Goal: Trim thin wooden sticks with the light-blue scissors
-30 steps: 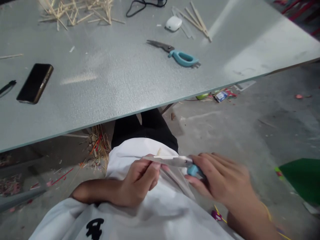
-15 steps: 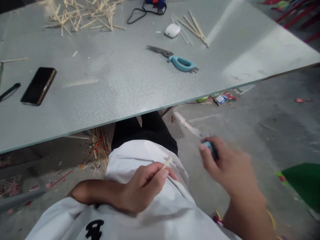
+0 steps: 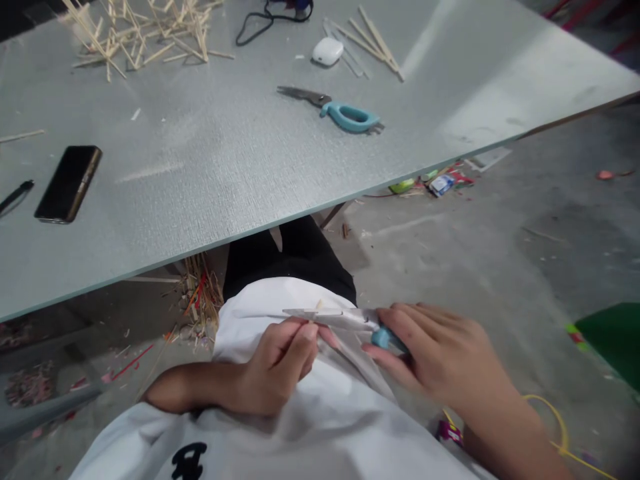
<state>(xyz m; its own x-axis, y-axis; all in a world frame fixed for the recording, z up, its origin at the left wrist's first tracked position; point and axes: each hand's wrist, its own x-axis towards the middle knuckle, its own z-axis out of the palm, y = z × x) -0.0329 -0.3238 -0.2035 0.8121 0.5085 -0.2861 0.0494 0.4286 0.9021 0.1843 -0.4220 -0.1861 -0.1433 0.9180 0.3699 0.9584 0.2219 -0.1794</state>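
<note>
In front of the white shirt, my left hand is closed, thumb and fingers pinching a thin wooden stick. Only the stick's pale tip shows past the blade. My right hand is wrapped around the blue handle of a knife, its long silver blade pointing left. The blade lies across the stick, just above the left thumb and fingertips. Whether its edge is cutting in, I cannot tell. On the table, a pair of blue-handled scissors lies apart from both hands.
A glass-topped table bears a stick structure, loose sticks, a white case, a phone and a black pen. Scraps litter the floor. A green object stands at right.
My right hand has moved left with the knife, bringing the blade onto the stick. My left hand has shifted slightly left, still pinching the stick. The view has moved a little.
</note>
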